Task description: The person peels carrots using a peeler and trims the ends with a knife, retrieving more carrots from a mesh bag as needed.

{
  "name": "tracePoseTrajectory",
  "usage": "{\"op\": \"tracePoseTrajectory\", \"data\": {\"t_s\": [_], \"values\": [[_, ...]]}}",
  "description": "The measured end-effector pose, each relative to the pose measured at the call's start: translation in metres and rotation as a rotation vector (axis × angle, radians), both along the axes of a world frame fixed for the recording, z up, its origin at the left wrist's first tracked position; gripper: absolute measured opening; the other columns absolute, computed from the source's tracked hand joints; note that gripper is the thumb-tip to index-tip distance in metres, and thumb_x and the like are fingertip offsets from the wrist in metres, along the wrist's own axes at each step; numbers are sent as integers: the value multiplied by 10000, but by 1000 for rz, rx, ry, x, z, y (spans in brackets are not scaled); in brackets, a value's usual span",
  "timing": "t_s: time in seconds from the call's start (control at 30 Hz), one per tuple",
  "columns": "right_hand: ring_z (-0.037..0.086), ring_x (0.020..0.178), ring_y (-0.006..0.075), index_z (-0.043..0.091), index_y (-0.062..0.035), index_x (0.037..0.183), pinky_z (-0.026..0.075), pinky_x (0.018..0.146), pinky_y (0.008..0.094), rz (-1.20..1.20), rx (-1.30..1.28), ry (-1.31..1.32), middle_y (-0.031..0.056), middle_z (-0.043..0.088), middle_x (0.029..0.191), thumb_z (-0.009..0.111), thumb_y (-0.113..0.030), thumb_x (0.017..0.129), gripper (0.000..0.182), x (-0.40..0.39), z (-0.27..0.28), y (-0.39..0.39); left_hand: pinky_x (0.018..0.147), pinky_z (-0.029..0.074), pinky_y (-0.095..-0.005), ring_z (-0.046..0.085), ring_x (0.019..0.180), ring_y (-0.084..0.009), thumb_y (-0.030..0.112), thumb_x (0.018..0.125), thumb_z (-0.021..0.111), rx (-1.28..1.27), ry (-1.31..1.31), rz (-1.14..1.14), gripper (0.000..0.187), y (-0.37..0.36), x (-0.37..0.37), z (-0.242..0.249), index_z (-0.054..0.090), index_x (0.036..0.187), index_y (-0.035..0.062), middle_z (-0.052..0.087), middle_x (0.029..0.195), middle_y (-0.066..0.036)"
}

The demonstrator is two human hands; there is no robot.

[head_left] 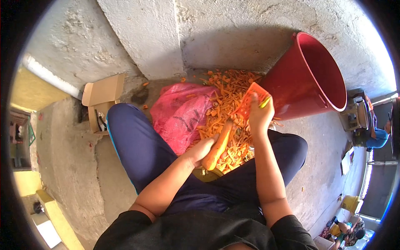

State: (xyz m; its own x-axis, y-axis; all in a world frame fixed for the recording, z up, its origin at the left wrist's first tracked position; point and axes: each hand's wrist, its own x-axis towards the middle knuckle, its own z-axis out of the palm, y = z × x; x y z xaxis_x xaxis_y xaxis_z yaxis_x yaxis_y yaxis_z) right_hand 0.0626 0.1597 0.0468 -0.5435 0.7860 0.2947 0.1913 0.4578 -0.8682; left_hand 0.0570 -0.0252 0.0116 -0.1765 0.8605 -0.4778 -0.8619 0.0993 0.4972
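In my left hand (202, 151) is a large orange carrot (218, 147), its thick end toward me and its tip pointing up and away. My right hand (261, 114) is closed around something red-orange (251, 100) with a yellow-green part (264, 102); its exact shape is hard to make out. It is just beyond the carrot's tip, to the right. Below both hands, a heap of orange peelings (230, 89) lies on the floor between my legs. A pink mesh sack (180, 112) rests left of the heap.
A tall red bin (291, 79) leans at the right, near the wall. An open cardboard box (103, 92) sits at the left. At the far right are a person in blue (378, 135), another person low down (348, 229), and a yellow bucket (351, 203).
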Motion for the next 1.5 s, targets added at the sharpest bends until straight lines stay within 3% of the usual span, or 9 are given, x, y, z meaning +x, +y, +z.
{"op": "tracePoseTrajectory", "data": {"t_s": [0.23, 0.33, 0.43, 0.57, 0.6, 0.8, 0.93, 1.17, 1.5], "values": [[505, 581, 186, 509, -23, 856, 427, 568, 297, -184, 253, 68, 116, 559, 687, 580, -203, 791, 204, -1, -4, 24, 538, 445, -279, 527, 565, -173, 417, 878, 332, -37, 0, -3, 396, -3, -3, 4, 472, 959, 55, 537, 719, -86], [480, 587, 165, 519, -13, 831, 415, 578, 280, -204, -49, 111, 80, 560, 701, 567, -188, 803, 184, 2, 2, 52, 495, 459, -290, 539, 651, -192, 411, 863, 377, 72, -58, -75, 402, -11, 0, 4, 468, 994, 42, 534, 801, -92], [476, 647, 146, 511, -10, 839, 403, 617, 288, -30, 87, 154, 81, 556, 738, 564, -192, 808, 192, 6, 1, 26, 485, 485, -320, 538, 616, -195, 410, 861, 376, -206, -31, 41, 395, -5, -3, -7, 460, 996, 49, 531, 786, -90], [475, 659, 149, 476, -4, 834, 407, 623, 281, 199, -128, 6, 63, 514, 704, 563, -170, 803, 191, 22, 0, -30, 519, 513, -357, 554, 604, -199, 428, 870, 318, 16, -141, 133, 399, -2, -12, -22, 450, 1001, 75, 544, 744, -103], [477, 664, 69, 494, -24, 873, 405, 601, 224, 300, -420, -27, 2, 513, 719, 543, -187, 827, 176, 26, 9, -44, 542, 511, -330, 583, 676, -205, 407, 878, 303, 1, -133, 154, 396, -3, -14, -10, 462, 1007, 67, 574, 796, -102], [562, 548, 188, 491, 4, 817, 443, 536, 285, 456, -133, -14, 119, 566, 616, 588, -127, 772, 169, 28, 14, -76, 602, 501, -304, 597, 696, -182, 299, 876, 369, -76, -261, 335, 309, 8, -12, -13, 496, 999, 45, 593, 839, -86], [535, 638, 146, 513, 10, 852, 432, 592, 280, 381, -131, -201, 120, 570, 710, 588, -134, 776, 179, 28, 17, -71, 583, 484, -273, 580, 657, -155, 267, 882, 353, -113, -190, 264, 288, 11, -10, -5, 491, 997, 41, 586, 812, -88], [488, 599, 154, 488, -12, 818, 417, 575, 293, -162, 212, 30, 127, 554, 698, 586, -175, 787, 193, 1, 5, 22, 494, 469, -298, 556, 625, -199, 395, 882, 331, -25, -42, 29, 387, -2, 5, -12, 483, 994, 56, 561, 737, -84], [499, 634, 109, 479, -14, 813, 422, 592, 263, 279, -444, -13, 53, 564, 709, 565, -155, 803, 165, 30, 12, -44, 535, 517, -370, 579, 731, -188, 405, 866, 362, -22, -230, 154, 421, 0, -7, -9, 472, 1076, 57, 575, 902, -76]]}}
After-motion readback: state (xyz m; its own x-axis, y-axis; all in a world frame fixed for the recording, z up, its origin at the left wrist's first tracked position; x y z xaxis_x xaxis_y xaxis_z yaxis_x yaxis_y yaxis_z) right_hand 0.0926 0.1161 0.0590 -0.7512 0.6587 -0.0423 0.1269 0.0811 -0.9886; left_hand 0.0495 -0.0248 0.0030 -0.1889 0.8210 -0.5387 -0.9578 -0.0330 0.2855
